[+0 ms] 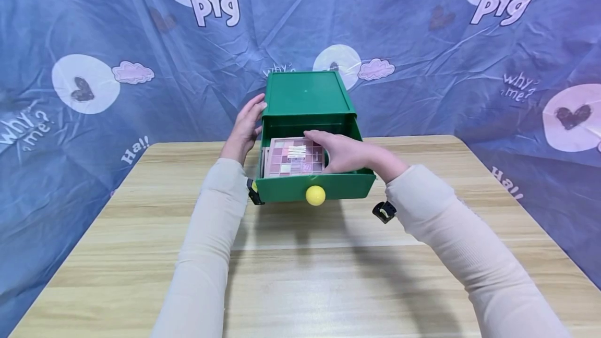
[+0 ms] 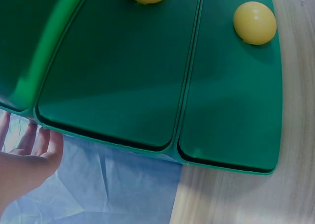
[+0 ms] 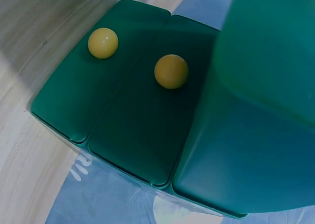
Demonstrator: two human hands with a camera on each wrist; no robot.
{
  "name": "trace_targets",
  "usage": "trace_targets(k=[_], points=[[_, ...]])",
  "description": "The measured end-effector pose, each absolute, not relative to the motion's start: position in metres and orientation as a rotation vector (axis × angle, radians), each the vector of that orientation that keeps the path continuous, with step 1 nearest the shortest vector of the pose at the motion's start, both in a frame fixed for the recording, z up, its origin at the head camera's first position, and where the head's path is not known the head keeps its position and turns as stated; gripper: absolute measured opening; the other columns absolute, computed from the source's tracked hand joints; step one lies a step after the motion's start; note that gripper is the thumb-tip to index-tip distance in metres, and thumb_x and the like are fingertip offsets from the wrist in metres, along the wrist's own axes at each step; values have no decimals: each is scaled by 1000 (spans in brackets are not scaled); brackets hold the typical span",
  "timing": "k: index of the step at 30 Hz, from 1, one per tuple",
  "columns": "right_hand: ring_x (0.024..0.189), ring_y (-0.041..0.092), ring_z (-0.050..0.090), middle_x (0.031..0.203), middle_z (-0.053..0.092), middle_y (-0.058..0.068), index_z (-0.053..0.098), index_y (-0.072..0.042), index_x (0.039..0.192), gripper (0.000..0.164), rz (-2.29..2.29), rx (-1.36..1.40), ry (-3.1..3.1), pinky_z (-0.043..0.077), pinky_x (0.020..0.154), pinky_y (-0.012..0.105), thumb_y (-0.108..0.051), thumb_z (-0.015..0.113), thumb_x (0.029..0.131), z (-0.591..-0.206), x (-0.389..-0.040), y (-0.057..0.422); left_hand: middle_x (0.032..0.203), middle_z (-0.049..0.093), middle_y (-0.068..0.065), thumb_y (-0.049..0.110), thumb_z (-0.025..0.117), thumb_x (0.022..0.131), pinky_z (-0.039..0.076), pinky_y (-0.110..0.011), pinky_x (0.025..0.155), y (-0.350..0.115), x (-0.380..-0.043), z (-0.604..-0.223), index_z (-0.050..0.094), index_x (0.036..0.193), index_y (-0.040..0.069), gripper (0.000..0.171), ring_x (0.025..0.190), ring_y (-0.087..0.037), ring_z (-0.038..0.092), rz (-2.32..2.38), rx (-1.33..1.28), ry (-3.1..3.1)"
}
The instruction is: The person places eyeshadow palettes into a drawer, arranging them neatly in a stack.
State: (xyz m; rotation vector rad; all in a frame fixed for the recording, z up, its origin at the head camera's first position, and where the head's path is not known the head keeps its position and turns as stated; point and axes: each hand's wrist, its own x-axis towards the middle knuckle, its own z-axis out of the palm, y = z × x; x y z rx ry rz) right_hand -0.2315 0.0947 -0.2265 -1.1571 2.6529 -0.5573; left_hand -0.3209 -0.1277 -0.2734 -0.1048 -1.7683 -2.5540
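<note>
A green drawer cabinet stands on the table with its top drawer pulled out. Inside that drawer lies a pinkish eyeshadow palette with a grid of coloured squares, and the edge of another flat item shows at its left. My right hand reaches into the drawer and holds the palette at its right side, fingers at the far edge and thumb toward the front. Against the cabinet's left side rests my left hand, fingers extended; in the left wrist view its fingertips touch the cabinet. The right wrist view hides the right hand.
Below the open drawer are two closed drawers with yellow knobs. The top drawer has a yellow knob too. Wooden table extends in front and to both sides. A blue printed cloth hangs behind.
</note>
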Motion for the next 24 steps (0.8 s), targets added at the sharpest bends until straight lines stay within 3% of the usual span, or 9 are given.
trace_targets(k=[6, 24], points=[[119, 28, 28, 135, 24, 19, 17, 6, 134, 85, -535, -1153, 2627, 24, 95, 37, -15, 70, 71, -229, -231, 92, 120, 48, -8, 17, 53, 82, 29, -38, 88, -127, -323, -275, 46, 126, 14, 44, 106, -17, 45, -2550, -97, -1769], [121, 27, 25, 138, 18, 19, 16, 4, 135, 85, -511, -1127, 2584, 23, 95, 37, -19, 69, 73, -228, -230, 87, 121, 47, -8, 17, 53, 82, 29, -37, 87, -127, -323, -273, 46, 126, 14, 44, 107, -17, 45, -2565, -90, -1756]])
